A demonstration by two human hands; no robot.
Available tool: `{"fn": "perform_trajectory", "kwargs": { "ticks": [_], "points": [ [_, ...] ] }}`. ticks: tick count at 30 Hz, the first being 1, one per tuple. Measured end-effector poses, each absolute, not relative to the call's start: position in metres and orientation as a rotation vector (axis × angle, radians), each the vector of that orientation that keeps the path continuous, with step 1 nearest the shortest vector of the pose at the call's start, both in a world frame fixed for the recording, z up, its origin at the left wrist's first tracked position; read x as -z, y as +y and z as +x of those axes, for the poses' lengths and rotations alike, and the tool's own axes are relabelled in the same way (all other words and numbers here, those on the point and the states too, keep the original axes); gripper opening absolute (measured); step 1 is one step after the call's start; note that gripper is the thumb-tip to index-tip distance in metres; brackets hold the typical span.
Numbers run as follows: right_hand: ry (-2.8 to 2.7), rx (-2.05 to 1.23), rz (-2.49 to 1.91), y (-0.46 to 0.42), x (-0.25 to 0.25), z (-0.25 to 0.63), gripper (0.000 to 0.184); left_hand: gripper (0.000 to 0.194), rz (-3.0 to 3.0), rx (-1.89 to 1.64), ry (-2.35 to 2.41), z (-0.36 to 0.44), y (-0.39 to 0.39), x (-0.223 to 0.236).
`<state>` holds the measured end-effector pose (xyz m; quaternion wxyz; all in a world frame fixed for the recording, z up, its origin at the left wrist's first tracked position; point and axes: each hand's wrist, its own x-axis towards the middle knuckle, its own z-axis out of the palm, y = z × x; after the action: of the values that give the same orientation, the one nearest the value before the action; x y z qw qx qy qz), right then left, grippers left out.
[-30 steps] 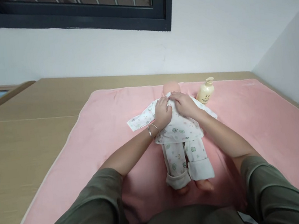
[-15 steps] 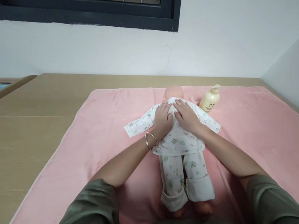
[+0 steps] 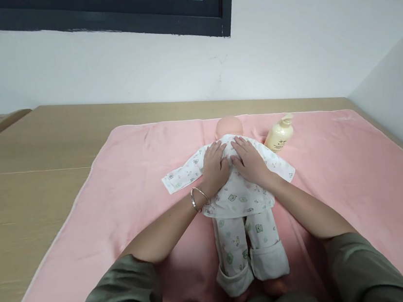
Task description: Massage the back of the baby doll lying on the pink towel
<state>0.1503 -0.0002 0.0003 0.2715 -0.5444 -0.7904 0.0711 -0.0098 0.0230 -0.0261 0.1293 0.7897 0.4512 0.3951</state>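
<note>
A baby doll point(image 3: 228, 126) lies stretched out on a pink blanket point(image 3: 146, 177), its bald head away from me and its feet close to my body. It wears a white printed top point(image 3: 242, 197) and matching trousers point(image 3: 231, 245) with turned-up cuffs. My left hand point(image 3: 215, 166) rests flat on the left side of the doll's upper back, fingers stretched out; a bangle point(image 3: 195, 200) circles that wrist. Opposite it, my right hand point(image 3: 250, 162) lies flat on the right side of the upper back. Both thumbs point inward, close together.
Beside the doll's right shoulder a pale yellow pump bottle point(image 3: 279, 135) leans on the blanket. Under the blanket is a wooden surface point(image 3: 73, 122) that runs up to a white wall point(image 3: 285, 52). A dark window frame point(image 3: 218, 16) is set in the wall.
The camera view has shifted slightly, so the window sits higher and the doll a little lower and further left. Both hands stay flat on the doll's back, with hardly any movement.
</note>
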Motion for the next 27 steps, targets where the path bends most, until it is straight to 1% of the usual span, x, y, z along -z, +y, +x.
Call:
{"fn": "perform_trajectory", "kwargs": {
  "ticks": [18,23,27],
  "points": [
    [-2.135,-0.204,-1.483,0.0,-0.0028,0.151,0.053,0.047,2.269,-1.149,1.315,-0.0091,0.0211,0.0244],
    [-2.202,-0.28,-1.526,0.0037,-0.0063,0.1568,0.065,0.046,2.297,-1.169,1.294,-0.0103,0.0216,0.0262],
    [-2.194,-0.233,-1.556,0.0036,-0.0047,0.1556,0.065,0.045,2.31,-1.16,1.299,-0.0114,0.0199,0.0256]
  ]
}}
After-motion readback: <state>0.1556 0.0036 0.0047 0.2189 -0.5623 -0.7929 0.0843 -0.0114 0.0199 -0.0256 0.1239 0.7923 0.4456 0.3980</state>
